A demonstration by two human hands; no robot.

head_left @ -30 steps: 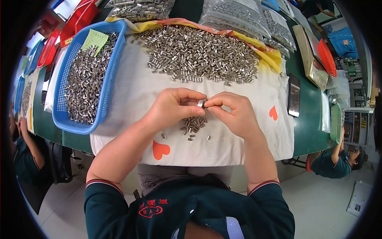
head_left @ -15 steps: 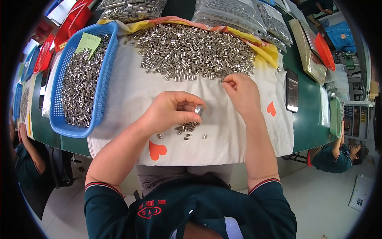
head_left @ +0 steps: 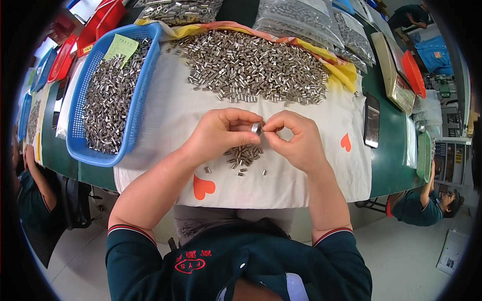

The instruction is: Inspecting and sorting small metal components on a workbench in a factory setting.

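My left hand (head_left: 221, 131) grips a short, shiny metal ring (head_left: 256, 127) between thumb and fingers, above the cloth. My right hand (head_left: 296, 138) is closed in a pinch right at the ring's open side; whatever lies between its fingertips is too small to make out. Below the two hands is a small heap of short metal cylinders (head_left: 244, 156), with a few lying loose around it. Beyond them spreads a large pile of similar metal cylinders (head_left: 256, 65) on the white cloth (head_left: 170, 108).
At left stands a blue plastic basket (head_left: 125, 118) full of small metal parts, with a green paper slip (head_left: 122, 47). Clear bags of metal parts (head_left: 298, 22) lie behind the pile. A phone (head_left: 372, 120) rests at right. Co-workers sit at both sides.
My right hand has come from the near edge of the large pile back toward me and left, to the ring. My left hand still holds the ring. The view has shifted slightly.
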